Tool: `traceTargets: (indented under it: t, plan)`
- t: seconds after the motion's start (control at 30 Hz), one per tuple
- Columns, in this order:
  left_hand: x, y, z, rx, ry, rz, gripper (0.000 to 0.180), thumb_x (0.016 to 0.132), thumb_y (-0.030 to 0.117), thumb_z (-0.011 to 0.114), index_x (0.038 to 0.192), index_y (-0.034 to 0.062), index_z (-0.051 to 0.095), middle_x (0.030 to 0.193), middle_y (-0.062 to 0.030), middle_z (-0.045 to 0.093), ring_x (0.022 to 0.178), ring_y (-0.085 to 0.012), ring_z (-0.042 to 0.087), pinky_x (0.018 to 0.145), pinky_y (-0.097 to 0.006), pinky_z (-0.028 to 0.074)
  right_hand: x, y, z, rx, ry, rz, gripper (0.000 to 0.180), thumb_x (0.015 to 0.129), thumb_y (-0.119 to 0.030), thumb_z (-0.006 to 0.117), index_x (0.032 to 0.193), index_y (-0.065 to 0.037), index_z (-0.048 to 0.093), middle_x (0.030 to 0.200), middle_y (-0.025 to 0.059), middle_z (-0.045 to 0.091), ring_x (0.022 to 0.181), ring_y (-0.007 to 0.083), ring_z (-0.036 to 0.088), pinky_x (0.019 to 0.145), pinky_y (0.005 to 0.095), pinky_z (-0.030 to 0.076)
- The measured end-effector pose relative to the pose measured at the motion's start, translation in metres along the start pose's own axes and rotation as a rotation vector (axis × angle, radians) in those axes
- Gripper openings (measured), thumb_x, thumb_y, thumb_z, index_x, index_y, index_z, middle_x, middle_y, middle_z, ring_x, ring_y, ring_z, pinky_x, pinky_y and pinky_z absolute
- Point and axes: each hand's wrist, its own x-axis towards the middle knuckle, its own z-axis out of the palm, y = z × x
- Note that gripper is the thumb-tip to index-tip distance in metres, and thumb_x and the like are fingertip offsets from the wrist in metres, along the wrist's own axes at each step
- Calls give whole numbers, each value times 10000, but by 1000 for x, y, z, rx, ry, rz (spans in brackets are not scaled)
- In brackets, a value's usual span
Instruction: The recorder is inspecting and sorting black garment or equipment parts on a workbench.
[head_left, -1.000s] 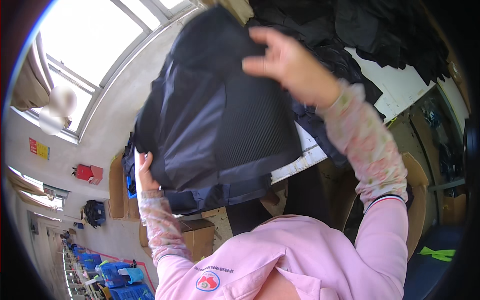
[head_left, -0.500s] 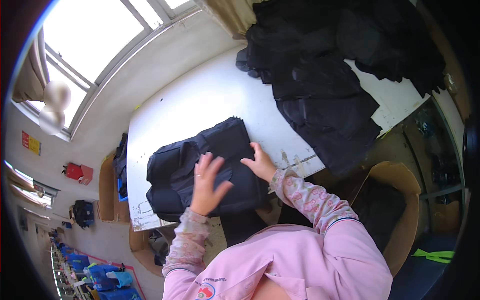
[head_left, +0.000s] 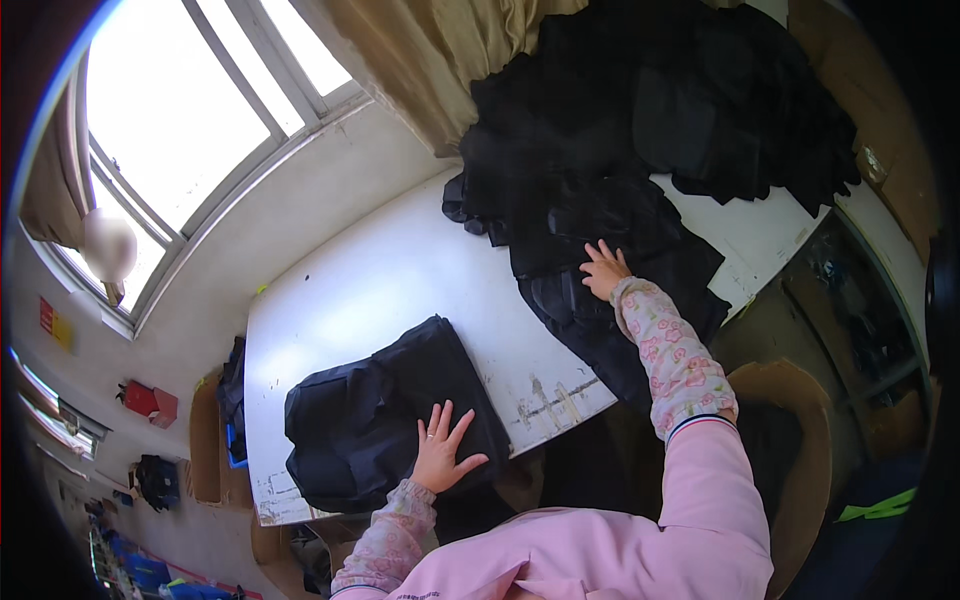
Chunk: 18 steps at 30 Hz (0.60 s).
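A stack of folded black fabric (head_left: 370,415) lies at the near left of the white table, its front side reaching the table's edge. On its right part rests my left hand (head_left: 443,450), palm down with fingers spread and a ring on one of them. Farther right, a large heap of dark cloth (head_left: 600,150) covers the table's far right side. My right arm stretches out to that heap, and my right hand (head_left: 605,270) lies on its near pieces, fingers apart. Whether the fingertips hold any cloth cannot be seen; nothing is lifted.
The white table (head_left: 400,270) has a worn, chipped front edge. A cardboard box (head_left: 800,470) stands below it at the right, another (head_left: 208,440) beyond its left end. A beige curtain (head_left: 420,60) hangs by the window, and a red box (head_left: 150,402) is at the wall.
My right hand has left the folded stack and reached across to the dark heap. My left hand has come down flat on the stack. The view has shifted.
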Motion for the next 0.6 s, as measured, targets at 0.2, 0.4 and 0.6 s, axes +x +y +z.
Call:
traceTargets:
  t: [0.2,0.4,0.6]
  plan:
    - [13,-8,-28,-162,-102,18,768,821,510,679,1450,188,380,1521,-231,251,1417,-440,198,1084,-645,196,9,-20,-9,134,225,9,314,842,-210,678,1126,-84,639,1264,81,556,1314,275,394,1117,555,228]
    - [85,6,-81,-577,128,115,807,799,276,777,1436,28,349,1484,-207,339,1398,-305,311,1130,-376,270,-72,-72,-187,682,777,-276,185,787,-1,685,969,-12,655,927,58,644,849,203,618,770,299,479]
    - [143,74,-62,-800,216,372,1271,638,395,876,1504,-14,41,1577,-207,92,1468,-305,104,1176,-386,144,-115,-82,-258,1302,501,-397,199,869,19,630,1067,36,631,917,16,640,831,44,596,746,173,472]
